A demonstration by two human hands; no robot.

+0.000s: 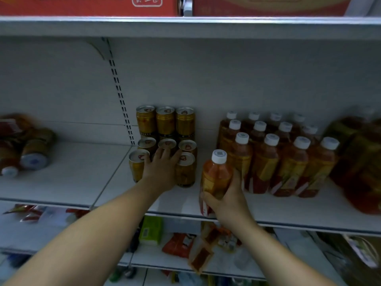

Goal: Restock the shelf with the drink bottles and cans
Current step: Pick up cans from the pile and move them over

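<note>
My right hand [225, 198] grips an orange tea bottle [216, 174] with a white cap, held upright just above the front of the white shelf [288, 211]. To its right stand several matching tea bottles [288, 159] in rows. My left hand [161, 170] is wrapped around a gold can in the front row of a group of gold cans [166, 122], stacked two high at the back. The can under my left hand is mostly hidden by the hand. A gap lies between the cans and the bottle rows, where the held bottle is.
Large dark bottles [360, 162] stand at the shelf's far right. Drinks lie on their sides [26, 145] at the far left. Red cartons [92, 6] sit on the shelf above. Snack packets [179, 244] fill the shelf below.
</note>
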